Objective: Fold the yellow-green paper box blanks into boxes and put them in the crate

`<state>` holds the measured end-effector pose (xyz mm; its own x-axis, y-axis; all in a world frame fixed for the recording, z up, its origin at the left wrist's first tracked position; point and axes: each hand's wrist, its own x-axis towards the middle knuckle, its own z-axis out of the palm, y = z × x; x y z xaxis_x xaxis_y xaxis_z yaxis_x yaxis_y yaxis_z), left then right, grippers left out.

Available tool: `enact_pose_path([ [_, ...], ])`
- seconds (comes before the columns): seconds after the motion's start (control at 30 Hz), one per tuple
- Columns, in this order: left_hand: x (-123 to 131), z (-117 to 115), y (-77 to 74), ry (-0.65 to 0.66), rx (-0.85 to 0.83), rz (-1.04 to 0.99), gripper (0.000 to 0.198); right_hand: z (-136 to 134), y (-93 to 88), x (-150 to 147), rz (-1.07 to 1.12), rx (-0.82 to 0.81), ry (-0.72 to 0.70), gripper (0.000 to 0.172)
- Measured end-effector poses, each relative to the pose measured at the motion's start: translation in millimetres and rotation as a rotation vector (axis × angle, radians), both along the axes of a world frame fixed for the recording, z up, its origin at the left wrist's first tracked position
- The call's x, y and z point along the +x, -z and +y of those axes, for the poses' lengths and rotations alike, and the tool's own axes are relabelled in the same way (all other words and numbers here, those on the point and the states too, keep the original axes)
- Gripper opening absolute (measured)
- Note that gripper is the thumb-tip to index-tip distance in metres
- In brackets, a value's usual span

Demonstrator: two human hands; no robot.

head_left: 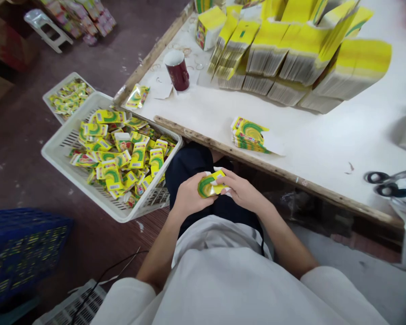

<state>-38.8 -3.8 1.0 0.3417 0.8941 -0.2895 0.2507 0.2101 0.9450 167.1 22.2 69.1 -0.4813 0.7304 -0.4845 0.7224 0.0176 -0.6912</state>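
Observation:
Over my lap, both hands grip one small yellow-and-green packet [208, 185]. My left hand [189, 195] curls round its left side, and my right hand [241, 189] pinches its right end with fingers closed. A white plastic basket [71, 174] full of several similar packets stands just left of my knees. A short stack of flat printed packets [249, 134] lies on the white table [311, 144] near its front edge.
Tall rows of flat yellow cartons [291, 54] fill the back of the table beside a dark red mug [177, 70]. Scissors [389, 183] lie at the right edge. A second white basket [66, 95], a blue crate [20, 253] and a white stool [47, 28] stand on the floor.

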Motion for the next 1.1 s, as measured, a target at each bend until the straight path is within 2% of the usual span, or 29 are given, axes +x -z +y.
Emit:
enact_pose_path([
  [0.13, 1.3, -3.6, -0.2, -0.004, -0.042, -0.036, 0.058, 4.3, 0.0, 6.5, 0.056, -0.084, -0.051, 0.022],
  [0.17, 4.4, -5.2, -0.6, -0.03, -0.037, -0.03, 0.058, 2.8, 1.3, 3.5, 0.042, -0.081, -0.021, 0.027],
  [0.27, 16.7, -9.8, 1.3, -0.148, -0.094, -0.069, 0.058, -3.4, 7.2, -11.1, -0.002, -0.029, 0.115, 0.058],
  [0.3, 19.8, -10.1, 3.5, -0.23, -0.154, -0.138, 0.059, -2.9, 8.9, -14.2, 0.007, -0.012, 0.142, 0.065],
  [0.37, 21.0, -6.9, 10.6, -0.516, -0.305, -0.367, 0.058, 5.9, 11.0, -11.2, 0.018, 0.037, 0.175, 0.066],
  [0.47, 10.5, 6.5, 23.5, -1.096, -0.533, -0.733, 0.052, 35.8, 11.6, 18.2, -0.174, 0.253, 0.327, 0.039],
  [0.53, 1.7, 15.0, 28.7, -1.332, -0.688, -0.879, 0.052, 57.3, 12.9, 44.8, -0.416, 0.405, 0.511, 0.023],
  [0.57, -1.0, 17.2, 29.5, -1.37, -0.768, -0.919, 0.051, 66.0, 14.1, 56.3, -0.477, 0.436, 0.564, 0.019],
  [0.63, -0.8, 16.2, 27.9, -1.326, -0.905, -0.954, 0.045, 77.3, 17.3, 71.5, -0.579, 0.446, 0.605, 0.014],
  [0.7, 5.6, 10.1, 24.1, -1.222, -0.981, -0.949, 0.037, 81.8, 20.1, 75.7, -0.651, 0.414, 0.598, 0.019],
  [0.8, 17.4, -0.9, 19.7, -1.123, -0.996, -0.928, 0.026, 83.0, 21.2, 70.6, -0.697, 0.38, 0.617, 0.031],
  [0.87, 22.6, -5.7, 18.7, -1.063, -0.966, -0.931, 0.026, 83.2, 19.3, 65.1, -0.68, 0.389, 0.659, 0.037],
  [1.0, 29.0, -7.9, 14.4, -0.915, -0.825, -0.976, 0.048, 76.7, 8.7, 46.1, -0.54, 0.394, 0.725, 0.036],
  [1.1, 37.1, -2.3, 3.6, -0.865, -0.674, -1.056, 0.067, 57.9, -1.7, 15.4, -0.341, 0.311, 0.655, 0.034],
])
